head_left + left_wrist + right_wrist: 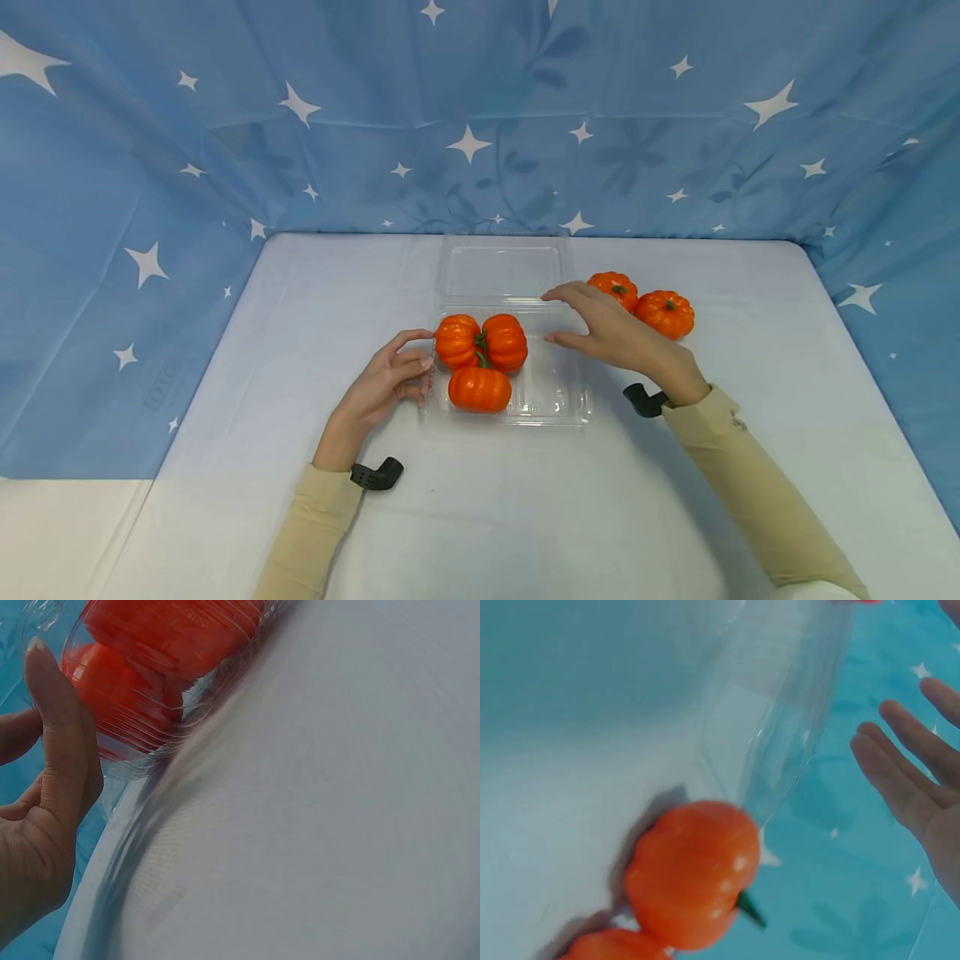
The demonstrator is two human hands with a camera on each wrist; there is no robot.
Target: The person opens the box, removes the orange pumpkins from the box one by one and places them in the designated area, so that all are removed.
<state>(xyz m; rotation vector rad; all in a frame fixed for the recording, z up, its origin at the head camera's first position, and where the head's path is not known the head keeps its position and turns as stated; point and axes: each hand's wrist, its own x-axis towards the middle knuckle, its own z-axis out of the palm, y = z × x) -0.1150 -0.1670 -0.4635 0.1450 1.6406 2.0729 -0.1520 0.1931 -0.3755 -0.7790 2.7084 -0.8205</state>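
Three orange pumpkins lie together in the left part of a clear plastic container, whose lid is folded back behind it. My left hand is at the container's left side, fingers loosely bent against its edge; the left wrist view shows the fingers beside the wall. My right hand hovers over the container's right side with thumb and fingers apart, holding nothing. Two more pumpkins sit outside, behind and right of that hand; the right wrist view shows one pumpkin with a green stem.
A white cloth covers the table. Behind it and along both sides hangs a blue curtain with white stars. The two loose pumpkins stand near the right forearm.
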